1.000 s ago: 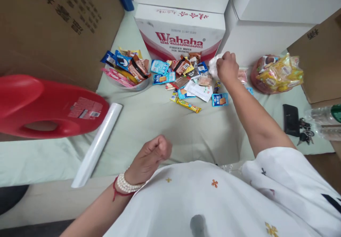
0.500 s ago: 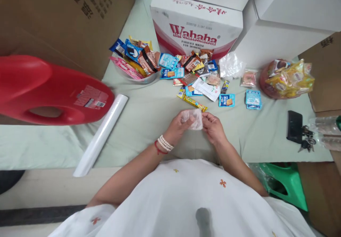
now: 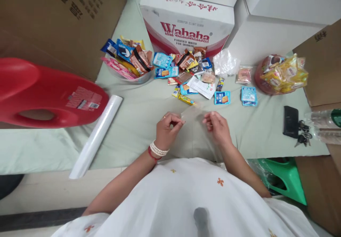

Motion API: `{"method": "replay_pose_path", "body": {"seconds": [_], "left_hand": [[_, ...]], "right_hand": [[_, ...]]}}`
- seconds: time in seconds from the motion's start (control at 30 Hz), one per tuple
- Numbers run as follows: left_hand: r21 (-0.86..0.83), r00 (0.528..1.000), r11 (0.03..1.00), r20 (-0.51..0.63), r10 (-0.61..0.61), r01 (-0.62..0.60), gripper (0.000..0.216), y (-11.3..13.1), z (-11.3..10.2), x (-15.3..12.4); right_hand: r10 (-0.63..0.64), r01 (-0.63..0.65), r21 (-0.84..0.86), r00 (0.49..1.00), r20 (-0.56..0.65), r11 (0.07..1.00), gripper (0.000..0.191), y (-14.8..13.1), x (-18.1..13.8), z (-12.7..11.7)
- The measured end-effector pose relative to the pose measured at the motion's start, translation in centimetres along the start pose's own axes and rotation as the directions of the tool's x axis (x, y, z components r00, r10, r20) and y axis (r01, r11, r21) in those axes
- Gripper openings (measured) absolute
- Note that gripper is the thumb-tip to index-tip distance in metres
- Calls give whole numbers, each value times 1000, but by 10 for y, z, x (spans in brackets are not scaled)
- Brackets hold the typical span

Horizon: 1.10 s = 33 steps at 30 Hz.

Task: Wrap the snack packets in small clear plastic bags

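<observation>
My left hand (image 3: 168, 127) and my right hand (image 3: 217, 126) each pinch one side of a thin clear plastic bag (image 3: 194, 127) and hold it stretched flat between them, just above the pale green cloth (image 3: 144, 116). A bead bracelet and a red string sit on my left wrist. Beyond my hands lies a scatter of small snack packets (image 3: 191, 77), and a bowl heaped with more packets (image 3: 128, 61) stands to their left. A crumpled pile of clear bags (image 3: 225, 62) rests by the white box.
A red jug (image 3: 45, 95) lies at the left beside a white roll (image 3: 97, 136). A Wahaha carton (image 3: 186, 27) and cardboard boxes line the back. A red bowl of yellow snacks (image 3: 282, 75), a black phone (image 3: 290, 120), keys (image 3: 303, 136) and a green stool (image 3: 285, 180) are on the right.
My right hand came back from the pile of clear bags with one bag. Both hands met in front of me and have now pulled the bag out flat between them.
</observation>
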<state>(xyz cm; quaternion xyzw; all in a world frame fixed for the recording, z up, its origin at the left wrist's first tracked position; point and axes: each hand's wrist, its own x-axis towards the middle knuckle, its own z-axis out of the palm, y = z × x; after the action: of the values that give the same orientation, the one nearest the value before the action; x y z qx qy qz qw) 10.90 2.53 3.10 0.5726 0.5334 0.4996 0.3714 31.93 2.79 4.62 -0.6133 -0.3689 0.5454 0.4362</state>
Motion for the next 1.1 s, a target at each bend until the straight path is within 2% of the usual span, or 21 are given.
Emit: {"method": "replay_pose_path", "body": {"seconds": [0.07, 0.13, 0.3, 0.37, 0.47, 0.5, 0.53, 0.57, 0.63, 0.67, 0.73, 0.8, 0.87, 0.93, 0.97, 1.03, 1.1], "left_hand": [[88, 986, 985, 85, 143, -151, 23, 2, -1, -5], [143, 961, 961, 183, 210, -237, 24, 1, -2, -10], [173, 918, 937, 316, 239, -303, 20, -9, -6, -20], [170, 877, 909, 381, 294, -379, 19, -13, -4, -21], [98, 788, 874, 489, 374, -475, 19, -13, -1, -22], [48, 776, 886, 506, 376, -461, 18, -12, -1, -23], [5, 789, 911, 503, 354, -412, 19, -10, -1, -24], [-20, 826, 944, 479, 298, -329, 21, -9, -2, -24], [-27, 907, 996, 411, 92, -89, 32, -6, -3, -25], [-28, 917, 998, 396, -35, 51, 38, -5, -3, -24], [-31, 865, 955, 432, -254, 296, 45, -4, 1, -22], [-25, 797, 901, 477, -370, 433, 37, -4, 7, -19], [-30, 779, 875, 471, -414, 483, 21, -4, 14, -16], [-54, 773, 864, 476, -419, 501, 12, -6, 19, -15], [-61, 765, 859, 489, -419, 509, 11, -7, 21, -15], [-46, 764, 865, 495, -415, 500, 13, -10, 21, -18], [5, 802, 905, 463, -378, 424, 14, -13, 18, -21]], "right_hand": [[131, -148, 103, 979, 160, 984, 52, -1, 2, 20], [166, -203, 148, 958, 233, 968, 52, 0, 9, 35], [183, -240, 188, 942, 280, 952, 46, 9, 19, 50], [202, -255, 155, 934, 293, 955, 46, 12, 17, 50], [158, -198, 101, 936, 313, 975, 42, 13, 12, 45], [137, -176, 105, 943, 304, 979, 40, 11, 10, 42], [124, -167, 131, 951, 285, 977, 38, 10, 10, 38], [121, -172, 182, 958, 261, 968, 37, 7, 9, 32], [135, -208, 330, 964, 228, 921, 36, 3, 7, 20], [146, -230, 401, 963, 227, 887, 36, 1, 6, 15], [165, -263, 479, 957, 237, 837, 38, -1, 2, 5], [172, -247, 457, 965, 198, 855, 39, 2, -3, -1], [131, -148, 346, 989, 73, 926, 38, 7, -9, -4], [35, -33, 157, 999, -10, 987, 37, 13, -14, -6], [-5, 5, 54, 1000, 4, 999, 38, 16, -16, -6], [-8, 19, -98, 994, 113, 995, 39, 22, -18, -5], [51, -26, -137, 981, 186, 990, 36, 26, -18, -2]]}}
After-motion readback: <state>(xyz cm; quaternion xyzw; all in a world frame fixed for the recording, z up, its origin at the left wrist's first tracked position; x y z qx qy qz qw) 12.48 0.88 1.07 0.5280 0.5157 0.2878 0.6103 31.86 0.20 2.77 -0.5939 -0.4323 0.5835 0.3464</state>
